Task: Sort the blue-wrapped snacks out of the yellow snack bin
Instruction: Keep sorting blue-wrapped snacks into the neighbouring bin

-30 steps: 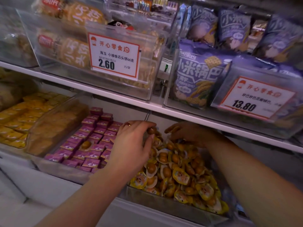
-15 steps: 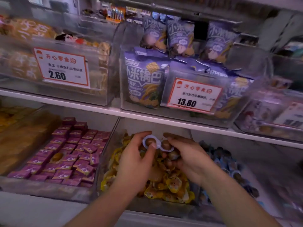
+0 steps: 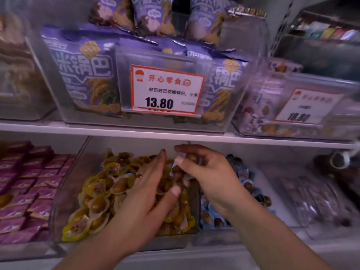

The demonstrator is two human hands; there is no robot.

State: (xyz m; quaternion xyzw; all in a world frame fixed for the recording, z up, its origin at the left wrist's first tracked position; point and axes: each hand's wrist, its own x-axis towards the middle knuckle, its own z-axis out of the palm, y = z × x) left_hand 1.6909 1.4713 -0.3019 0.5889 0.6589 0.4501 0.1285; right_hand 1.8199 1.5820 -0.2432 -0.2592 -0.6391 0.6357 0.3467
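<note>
A clear bin (image 3: pixel 67 193) on the lower shelf is full of yellow-wrapped snacks (image 3: pixel 97 191). My left hand (image 3: pixel 144 193) lies flat on that pile, fingers straight and spread. My right hand (image 3: pixel 202 172) hovers over the bin's right rear corner, fingers curled round several blue-wrapped snacks (image 3: pixel 180 168); one brown piece shows at its fingertips. The neighbouring bin on the right holds more blue-wrapped snacks (image 3: pixel 247 184), partly hidden by my right wrist.
Purple packets (image 3: pixel 29 191) fill the bin at the left. A white shelf board (image 3: pixel 175 136) runs just above my hands, carrying bins of purple bags with price tags (image 3: pixel 165 90). Pinkish long packets (image 3: pixel 315 199) lie at the far right.
The view has swung right and moved closer. My left hand has let go of the wrapped piece and dropped flat onto the yellow pile. The right hand now holds the blue pieces.
</note>
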